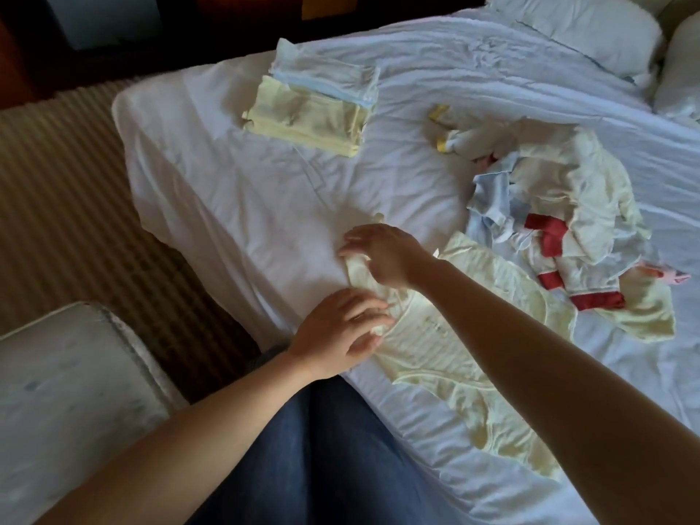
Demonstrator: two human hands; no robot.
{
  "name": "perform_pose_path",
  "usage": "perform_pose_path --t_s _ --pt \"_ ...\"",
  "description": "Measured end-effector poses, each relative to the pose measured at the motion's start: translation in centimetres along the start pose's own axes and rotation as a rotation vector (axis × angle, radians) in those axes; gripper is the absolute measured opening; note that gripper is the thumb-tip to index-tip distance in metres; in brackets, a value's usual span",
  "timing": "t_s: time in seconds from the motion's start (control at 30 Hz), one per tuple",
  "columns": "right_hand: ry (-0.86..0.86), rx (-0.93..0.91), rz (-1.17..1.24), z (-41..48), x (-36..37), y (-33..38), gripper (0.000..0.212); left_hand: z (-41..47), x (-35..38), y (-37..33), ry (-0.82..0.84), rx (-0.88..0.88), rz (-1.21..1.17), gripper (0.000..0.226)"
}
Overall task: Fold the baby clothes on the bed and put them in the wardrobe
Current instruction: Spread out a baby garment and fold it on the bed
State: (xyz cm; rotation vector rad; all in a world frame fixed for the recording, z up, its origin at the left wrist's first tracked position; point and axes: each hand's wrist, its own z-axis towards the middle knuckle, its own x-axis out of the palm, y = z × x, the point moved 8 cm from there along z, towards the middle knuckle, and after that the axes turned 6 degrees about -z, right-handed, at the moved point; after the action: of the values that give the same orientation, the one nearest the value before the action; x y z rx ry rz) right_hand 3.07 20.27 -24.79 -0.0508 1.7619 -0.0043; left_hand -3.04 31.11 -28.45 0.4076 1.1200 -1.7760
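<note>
jeans | left hand fingers flat on 1 garment | right hand fingers pinch sleeve | 2 folded clothes

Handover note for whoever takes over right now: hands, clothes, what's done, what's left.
Left hand: fingers straight, pressing the yellow garment near its neckline.
Right hand: on the garment's sleeve; cannot tell whether it pinches it.
Done: a folded stack lies at the far side of the bed.
Left: finish this garment, fold the loose pile on the right, then take everything to the wardrobe, which is out of view.
</note>
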Motion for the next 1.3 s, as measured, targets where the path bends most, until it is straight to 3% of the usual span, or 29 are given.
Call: perform_pose_path --t_s 0.2,0.3,0.43,0.53,0.63,0.83,1.1,1.3 --pt "0.008 -0.057 -0.14 -0.1 -1.3 0.3 0.027 -0.2 0.1 0.3 -0.008 -0.007 0.008 0.028" --pt "-0.001 -0.026 -0.19 -0.7 -3.2 -0.3 0.014 0.0 -0.3 0.1 -0.009 -0.063 -0.008 0.04" --pt "-0.026 0.099 -0.202 -2.6 -5.3 -1.9 0.023 -0.4 -1.4 0.5 -0.127 -0.247 -0.02 0.076" --pt "-0.012 0.15 -0.189 -5.0 -6.0 -2.7 0.035 -0.4 -1.5 0.4 -0.12 -0.324 -0.021 0.093" --pt "-0.012 0.199 -0.213 -8.1 -6.7 -3.5 0.026 0.5 -1.5 -0.4 -0.068 -0.297 0.011 0.085" --pt "-0.19 0.294 -0.293 -15.4 -7.9 -4.1 0.019 1.6 -1.1 -2.1 0.019 -0.215 0.053 0.065" --pt "-0.061 0.337 -0.216 -23.3 -0.5 -3.0 0.018 2.6 -0.1 -3.9 0.218 -0.2 0.086 0.051" --pt "0.099 0.415 0.033 -27.0 3.5 -2.0 0.022 2.7 0.5 -4.0 0.351 -0.238 0.068 0.048"
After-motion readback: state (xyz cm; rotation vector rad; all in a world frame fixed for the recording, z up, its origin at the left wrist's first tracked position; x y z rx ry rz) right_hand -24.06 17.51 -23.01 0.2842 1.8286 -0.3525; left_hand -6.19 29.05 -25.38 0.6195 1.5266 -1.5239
